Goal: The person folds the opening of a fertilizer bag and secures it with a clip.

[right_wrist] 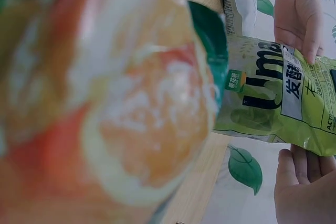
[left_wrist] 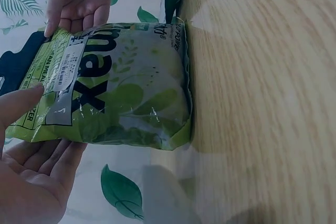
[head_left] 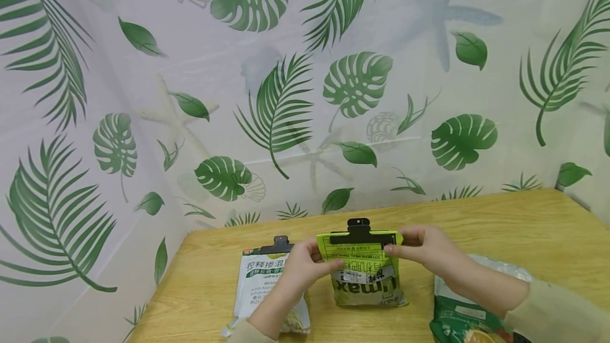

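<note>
A yellow-green fertilizer bag (head_left: 369,296) stands upright on the table, its folded top clamped by a black clip (head_left: 358,233). My left hand (head_left: 301,269) pinches the bag's upper left edge, thumb across the front and fingers behind. At the upper right edge, beside the clip, my right hand (head_left: 429,247) pinches the bag the same way. The left wrist view shows the bag's front with a pale label strip (left_wrist: 68,77). In the right wrist view the green bag's orange-fruit print (right_wrist: 157,119) fills much of the picture.
To the left lies a white bag (head_left: 257,279) with its own black clip (head_left: 280,245), partly behind my left forearm. A green bag (head_left: 457,306) with fruit print lies at the right, partly under my right forearm. A leaf-printed sheet (head_left: 295,120) hangs behind the wooden table (head_left: 514,221).
</note>
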`<state>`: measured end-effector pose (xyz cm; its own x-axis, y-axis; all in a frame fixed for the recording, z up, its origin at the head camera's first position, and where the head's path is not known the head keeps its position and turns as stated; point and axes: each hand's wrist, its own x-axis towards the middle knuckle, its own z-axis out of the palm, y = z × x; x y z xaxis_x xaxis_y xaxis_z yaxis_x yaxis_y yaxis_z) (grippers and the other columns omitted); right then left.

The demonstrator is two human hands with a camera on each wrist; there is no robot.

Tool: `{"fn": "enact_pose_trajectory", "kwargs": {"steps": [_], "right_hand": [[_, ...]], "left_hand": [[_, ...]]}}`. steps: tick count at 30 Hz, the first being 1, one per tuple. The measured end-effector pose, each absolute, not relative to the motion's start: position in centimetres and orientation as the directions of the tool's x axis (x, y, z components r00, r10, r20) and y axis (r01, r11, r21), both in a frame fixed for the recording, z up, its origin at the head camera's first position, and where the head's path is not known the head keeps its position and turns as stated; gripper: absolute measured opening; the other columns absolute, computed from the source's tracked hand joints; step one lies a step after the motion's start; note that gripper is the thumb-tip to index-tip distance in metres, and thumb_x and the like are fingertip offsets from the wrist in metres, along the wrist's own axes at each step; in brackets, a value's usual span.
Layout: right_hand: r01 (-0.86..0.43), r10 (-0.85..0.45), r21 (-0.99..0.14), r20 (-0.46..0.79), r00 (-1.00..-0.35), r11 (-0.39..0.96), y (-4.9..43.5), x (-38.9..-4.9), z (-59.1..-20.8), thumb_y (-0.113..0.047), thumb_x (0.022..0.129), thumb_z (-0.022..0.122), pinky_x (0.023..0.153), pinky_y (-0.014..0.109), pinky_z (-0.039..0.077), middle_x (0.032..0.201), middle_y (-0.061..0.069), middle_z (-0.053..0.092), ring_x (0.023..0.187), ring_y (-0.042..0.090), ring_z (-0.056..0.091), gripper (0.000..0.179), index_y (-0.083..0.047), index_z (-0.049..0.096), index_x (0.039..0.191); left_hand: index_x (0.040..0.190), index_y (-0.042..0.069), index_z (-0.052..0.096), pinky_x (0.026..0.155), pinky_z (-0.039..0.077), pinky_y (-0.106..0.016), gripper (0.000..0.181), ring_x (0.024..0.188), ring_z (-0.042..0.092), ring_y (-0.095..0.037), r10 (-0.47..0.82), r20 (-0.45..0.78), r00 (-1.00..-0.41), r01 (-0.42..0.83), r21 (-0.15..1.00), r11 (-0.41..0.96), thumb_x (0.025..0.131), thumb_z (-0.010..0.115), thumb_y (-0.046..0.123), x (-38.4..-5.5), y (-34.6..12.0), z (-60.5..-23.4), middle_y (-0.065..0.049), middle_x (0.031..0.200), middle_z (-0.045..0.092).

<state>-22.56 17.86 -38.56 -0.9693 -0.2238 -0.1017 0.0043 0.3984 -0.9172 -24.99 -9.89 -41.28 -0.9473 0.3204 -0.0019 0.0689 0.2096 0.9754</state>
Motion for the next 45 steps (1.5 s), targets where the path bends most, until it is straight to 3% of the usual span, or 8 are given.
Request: {"fn": "enact_pose_trajectory", "kwargs": {"steps": [2, 4, 5, 7, 9, 14, 27, 45], "right_hand": [[0.009, -0.219, -0.917, -0.106, -0.970, 0.400, 17.9, -22.6, -38.7, -0.029, 0.101, 0.075, 0.087, 0.042, 0.049, 0.086, 0.005, 0.059, 0.091, 0.022, 0.058, 0.034, -0.013, 0.053, 0.081], [0.021, -0.211, -0.915, -0.115, -0.971, 0.403, 17.9, -22.7, -38.8, -0.029, 0.101, 0.075, 0.097, 0.051, 0.054, 0.108, 0.018, 0.070, 0.107, 0.033, 0.067, 0.026, -0.004, 0.067, 0.100], [0.030, -0.206, -0.913, -0.124, -0.971, 0.408, 17.9, -22.8, -38.9, -0.030, 0.101, 0.075, 0.102, 0.057, 0.054, 0.124, 0.025, 0.070, 0.117, 0.040, 0.067, 0.034, 0.000, 0.070, 0.117], [0.052, -0.193, -0.906, -0.145, -0.970, 0.419, 17.9, -22.9, -39.0, -0.031, 0.102, 0.074, 0.111, 0.066, 0.047, 0.152, 0.033, 0.054, 0.137, 0.050, 0.056, 0.062, 0.007, 0.056, 0.147], [0.075, -0.190, -0.905, -0.168, -0.967, 0.419, 17.9, -22.9, -39.0, -0.032, 0.103, 0.073, 0.115, 0.068, 0.043, 0.161, 0.035, 0.041, 0.145, 0.054, 0.046, 0.080, 0.012, 0.036, 0.158], [0.107, -0.199, -0.911, -0.200, -0.959, 0.399, 18.0, -22.7, -39.1, -0.034, 0.104, 0.071, 0.119, 0.068, 0.039, 0.165, 0.037, 0.031, 0.149, 0.057, 0.037, 0.089, 0.014, 0.023, 0.162], [0.141, -0.199, -0.926, -0.221, -0.955, 0.350, 17.6, -22.3, -39.4, -0.030, 0.105, 0.068, 0.120, 0.070, 0.035, 0.163, 0.040, 0.032, 0.150, 0.059, 0.034, 0.085, 0.016, 0.023, 0.160], [0.195, -0.182, -0.899, -0.283, -0.942, 0.392, 18.1, -22.4, -40.4, -0.033, 0.102, 0.073, 0.116, 0.070, 0.039, 0.160, 0.035, 0.042, 0.147, 0.056, 0.039, 0.077, 0.012, 0.040, 0.156]], "left_hand": [[0.126, 0.000, 0.073, 0.091, 0.063, -0.031, 0.036, 0.106, 0.078, -0.024, 0.326, 0.002, -0.945, 0.073, 0.977, 0.203, 0.091, 0.083, 0.003, -25.0, -9.8, -41.3, -0.016, 0.117, 0.079], [0.126, 0.000, 0.073, 0.092, 0.063, -0.030, 0.037, 0.106, 0.078, -0.025, 0.335, 0.012, -0.942, 0.081, 0.978, 0.192, 0.090, 0.083, 0.001, -25.1, -9.8, -41.5, -0.018, 0.117, 0.079], [0.125, -0.001, 0.074, 0.092, 0.063, -0.030, 0.037, 0.106, 0.079, -0.025, 0.338, 0.016, -0.941, 0.085, 0.978, 0.190, 0.090, 0.083, 0.000, -25.1, -9.8, -41.5, -0.018, 0.117, 0.079], [0.125, -0.001, 0.074, 0.092, 0.063, -0.030, 0.037, 0.107, 0.079, -0.026, 0.342, 0.019, -0.940, 0.086, 0.979, 0.183, 0.089, 0.082, -0.002, -25.2, -9.8, -41.7, -0.019, 0.117, 0.079], [0.124, -0.001, 0.074, 0.092, 0.063, -0.030, 0.036, 0.107, 0.079, -0.027, 0.338, 0.018, -0.941, 0.085, 0.979, 0.185, 0.089, 0.082, -0.003, -25.2, -9.7, -41.8, -0.019, 0.117, 0.079], [0.121, -0.001, 0.075, 0.091, 0.064, -0.031, 0.035, 0.105, 0.079, -0.027, 0.320, 0.010, -0.947, 0.076, 0.978, 0.194, 0.087, 0.083, -0.004, -25.1, -9.7, -41.8, -0.019, 0.115, 0.079], [0.119, -0.001, 0.075, 0.091, 0.064, -0.031, 0.032, 0.107, 0.078, -0.026, 0.297, 0.009, -0.955, 0.067, 0.980, 0.186, 0.088, 0.083, -0.002, -25.1, -9.7, -42.2, -0.018, 0.116, 0.080], [0.117, 0.001, 0.078, 0.089, 0.063, -0.031, 0.029, 0.096, 0.077, -0.014, 0.291, -0.025, -0.956, 0.031, 0.982, 0.187, 0.089, 0.085, 0.004, -25.2, -9.8, -42.4, -0.013, 0.113, 0.081]]}}
